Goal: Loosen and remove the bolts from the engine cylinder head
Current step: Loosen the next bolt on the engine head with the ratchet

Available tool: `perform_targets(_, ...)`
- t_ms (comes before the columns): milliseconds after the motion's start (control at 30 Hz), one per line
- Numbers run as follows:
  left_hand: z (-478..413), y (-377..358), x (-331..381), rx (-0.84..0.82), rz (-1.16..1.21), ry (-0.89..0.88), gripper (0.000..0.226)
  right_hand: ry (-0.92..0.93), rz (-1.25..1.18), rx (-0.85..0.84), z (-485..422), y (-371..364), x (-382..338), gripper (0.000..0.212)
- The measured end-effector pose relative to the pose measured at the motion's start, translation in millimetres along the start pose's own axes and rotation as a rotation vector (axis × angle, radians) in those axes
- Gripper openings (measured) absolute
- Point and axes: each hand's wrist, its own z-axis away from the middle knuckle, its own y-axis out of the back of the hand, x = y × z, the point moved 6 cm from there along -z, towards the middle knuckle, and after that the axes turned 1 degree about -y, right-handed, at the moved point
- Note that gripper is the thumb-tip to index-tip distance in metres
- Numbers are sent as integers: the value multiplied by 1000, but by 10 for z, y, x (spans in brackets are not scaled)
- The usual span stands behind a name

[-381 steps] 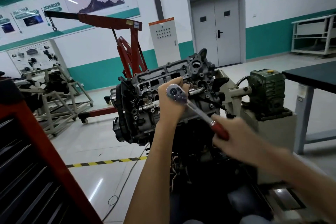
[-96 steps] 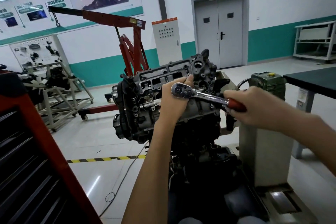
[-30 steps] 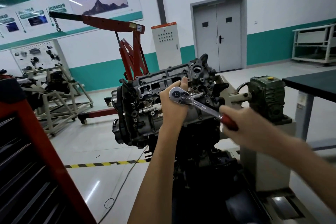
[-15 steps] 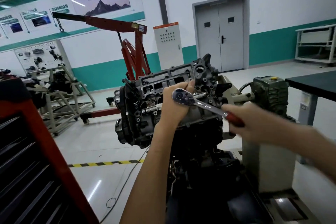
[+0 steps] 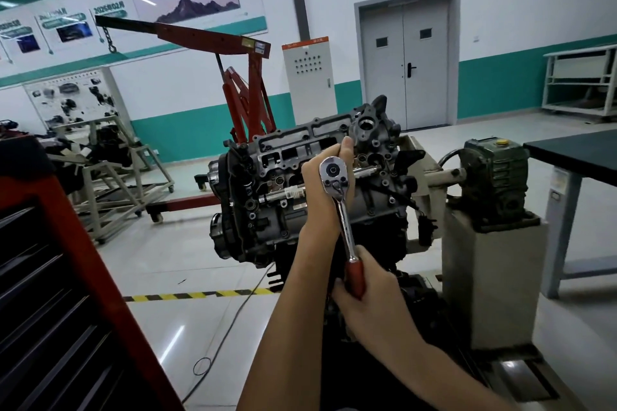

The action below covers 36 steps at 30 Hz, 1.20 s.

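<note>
My right grip (image 5: pixel 370 304) is closed firmly round the red handle of the chrome ratchet wrench (image 5: pixel 345 223), whose shaft hangs almost straight down from its round head. My left grip (image 5: pixel 320 192) holds the wrench just behind that head, thumb pointing up, against the grey cast-metal cylinder head (image 5: pixel 290 150), which sits tilted toward me on the engine. The bolt is hidden behind the ratchet head and my palm, so I cannot tell how far out it is.

To do this well, I judge the left should press the socket square onto the bolt so it cannot slip off. The right should pull the handle through a smooth, even arc, never a jerk. My knuckles should stay away from the casting's sharp edges.
</note>
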Motion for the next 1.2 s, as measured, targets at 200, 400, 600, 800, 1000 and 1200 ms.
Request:
perform_targets(200,-92,28,-12,-195,-105,-16,55,244,665,-313,-487,1033,-318,37)
perform_targets(400,-46,20,-97,-64,20,66,46,238,759,-233,-546,1084,-296,33)
perform_targets(600,-53,-35,13,11,-21,40,49,-5,26,23,-35,123,21,24)
perform_targets(800,-61,22,-46,-137,-57,35,49,165,388,-144,-220,602,-125,25)
perform_targets(1000,-82,-120,2,-276,-104,16,53,378,927,-234,-704,1424,-412,22)
perform_targets(1200,-66,-133,-47,-61,-63,50,53,98,336,-58,-167,723,-28,30)
